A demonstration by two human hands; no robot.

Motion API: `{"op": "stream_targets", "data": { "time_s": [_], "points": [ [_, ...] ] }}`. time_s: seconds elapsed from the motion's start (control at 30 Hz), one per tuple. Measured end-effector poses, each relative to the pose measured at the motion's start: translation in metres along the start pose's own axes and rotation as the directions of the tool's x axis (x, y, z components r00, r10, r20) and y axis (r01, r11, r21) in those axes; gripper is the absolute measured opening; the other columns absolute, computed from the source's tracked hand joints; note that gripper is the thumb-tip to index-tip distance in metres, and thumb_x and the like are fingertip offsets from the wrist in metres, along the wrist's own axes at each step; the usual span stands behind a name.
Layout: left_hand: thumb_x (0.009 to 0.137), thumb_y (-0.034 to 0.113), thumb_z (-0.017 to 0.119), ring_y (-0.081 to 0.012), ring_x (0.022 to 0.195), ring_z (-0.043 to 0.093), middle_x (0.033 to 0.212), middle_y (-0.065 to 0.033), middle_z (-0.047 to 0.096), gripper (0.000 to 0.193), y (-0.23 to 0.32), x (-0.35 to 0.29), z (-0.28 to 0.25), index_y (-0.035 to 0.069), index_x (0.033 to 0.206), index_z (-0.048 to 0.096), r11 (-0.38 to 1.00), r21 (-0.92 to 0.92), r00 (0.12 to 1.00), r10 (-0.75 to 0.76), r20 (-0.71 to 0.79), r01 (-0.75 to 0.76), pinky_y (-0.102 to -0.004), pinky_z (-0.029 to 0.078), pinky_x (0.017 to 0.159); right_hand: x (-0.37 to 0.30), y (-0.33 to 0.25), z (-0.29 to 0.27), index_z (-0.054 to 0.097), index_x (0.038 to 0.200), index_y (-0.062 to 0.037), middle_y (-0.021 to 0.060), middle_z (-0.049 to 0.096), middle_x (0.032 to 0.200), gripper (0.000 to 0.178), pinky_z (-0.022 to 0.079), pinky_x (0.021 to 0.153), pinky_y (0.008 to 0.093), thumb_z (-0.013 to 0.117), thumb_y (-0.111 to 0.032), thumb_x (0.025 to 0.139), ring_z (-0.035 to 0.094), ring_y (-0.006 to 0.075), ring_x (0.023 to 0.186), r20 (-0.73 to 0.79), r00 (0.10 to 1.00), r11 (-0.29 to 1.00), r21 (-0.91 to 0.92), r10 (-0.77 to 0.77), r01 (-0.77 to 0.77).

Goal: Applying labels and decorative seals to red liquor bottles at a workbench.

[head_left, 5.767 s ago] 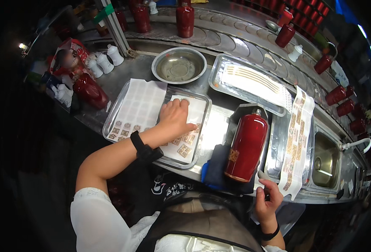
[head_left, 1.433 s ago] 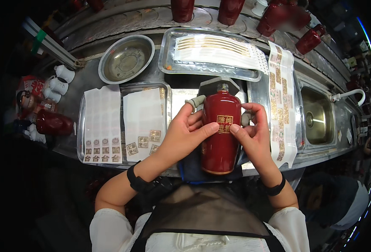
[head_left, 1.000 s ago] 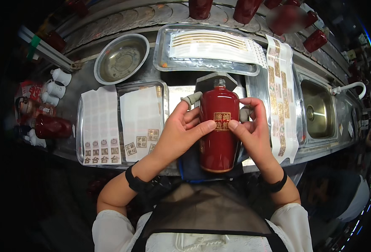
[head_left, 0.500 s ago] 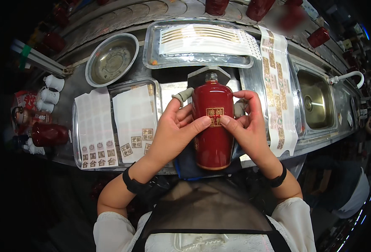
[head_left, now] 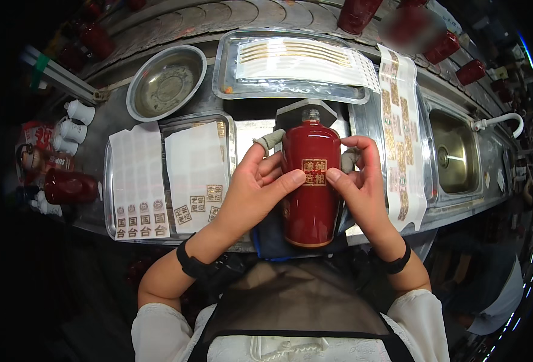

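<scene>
A glossy red bottle point(head_left: 310, 214) with a clear glass neck lies in front of me, its neck pointing away, on a dark cloth point(head_left: 266, 236) and a pale angular rest point(head_left: 323, 108). A square gold label point(head_left: 314, 172) sits on its front. Around the bottle's left side is my left hand point(head_left: 255, 188), its thumb at the label's left edge; a finger wears a beige cot. My right hand point(head_left: 366, 182) holds the opposite side, thumb beside the label's right edge, with another cot partly visible. Some fingertips behind the bottle are hidden.
Label sheets point(head_left: 136, 181) cover a metal tray at left. Beyond are a round metal bowl point(head_left: 167, 82) and another tray point(head_left: 230, 92) with gold strips. A long label sheet point(head_left: 402, 133) and a sink point(head_left: 456, 154) are at right. Red bottles point(head_left: 357, 15) stand along the far conveyor point(head_left: 248, 18).
My thumbs have drawn slightly apart, so more of the gold label shows between them. The view has shifted a little, and red bottles on the far conveyor have moved right.
</scene>
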State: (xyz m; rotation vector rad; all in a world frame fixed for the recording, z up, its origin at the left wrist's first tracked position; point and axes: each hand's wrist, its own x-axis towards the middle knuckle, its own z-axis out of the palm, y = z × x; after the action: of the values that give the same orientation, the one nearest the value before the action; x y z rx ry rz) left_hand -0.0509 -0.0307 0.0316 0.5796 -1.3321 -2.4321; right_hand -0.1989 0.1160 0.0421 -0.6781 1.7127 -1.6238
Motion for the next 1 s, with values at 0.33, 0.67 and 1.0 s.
{"op": "stream_targets", "data": {
  "time_s": [0.33, 0.67, 1.0],
  "points": [
    [0.091, 0.007, 0.077, -0.0225, 0.133, 0.054, 0.145, -0.0190, 0.052, 0.072, -0.0007, -0.0011, -0.0010, 0.001, 0.149, 0.034, 1.000, 0.001, 1.000, -0.015, -0.003, 0.015, -0.0351, 0.049, 0.109, -0.0018, -0.0046, 0.0018, 0.039, 0.137, -0.0046, 0.0057, 0.055, 0.103, 0.061, 0.041, 0.052, 0.0158, 0.075, -0.010, 0.088, 0.053, -0.0004, 0.061, 0.020, 1.000, 0.998, -0.057, -0.014, 0.015],
    [0.091, 0.007, 0.077, -0.0224, 0.133, 0.054, 0.145, -0.0194, 0.052, 0.071, 0.0000, -0.0011, -0.0018, 0.001, 0.147, 0.034, 1.000, 0.007, 1.000, -0.014, 0.012, 0.014, -0.0352, 0.048, 0.109, -0.0021, -0.0045, 0.0001, 0.039, 0.137, -0.0042, 0.0075, 0.056, 0.106, 0.061, 0.043, 0.052, 0.0157, 0.075, -0.010, 0.088, 0.057, 0.0009, 0.064, 0.031, 0.999, 0.997, -0.076, -0.020, 0.022],
    [0.091, 0.005, 0.076, -0.0222, 0.131, 0.055, 0.144, -0.0192, 0.053, 0.070, 0.0013, 0.0002, 0.0001, 0.001, 0.148, 0.035, 0.999, 0.022, 1.000, -0.027, 0.006, 0.027, -0.0344, 0.050, 0.108, -0.0021, -0.0010, -0.0011, 0.040, 0.137, -0.0062, 0.0053, 0.055, 0.102, 0.061, 0.043, 0.053, 0.0157, 0.075, -0.010, 0.089, 0.057, 0.0014, 0.064, 0.020, 1.000, 1.000, -0.011, -0.009, 0.009]
  ]
}}
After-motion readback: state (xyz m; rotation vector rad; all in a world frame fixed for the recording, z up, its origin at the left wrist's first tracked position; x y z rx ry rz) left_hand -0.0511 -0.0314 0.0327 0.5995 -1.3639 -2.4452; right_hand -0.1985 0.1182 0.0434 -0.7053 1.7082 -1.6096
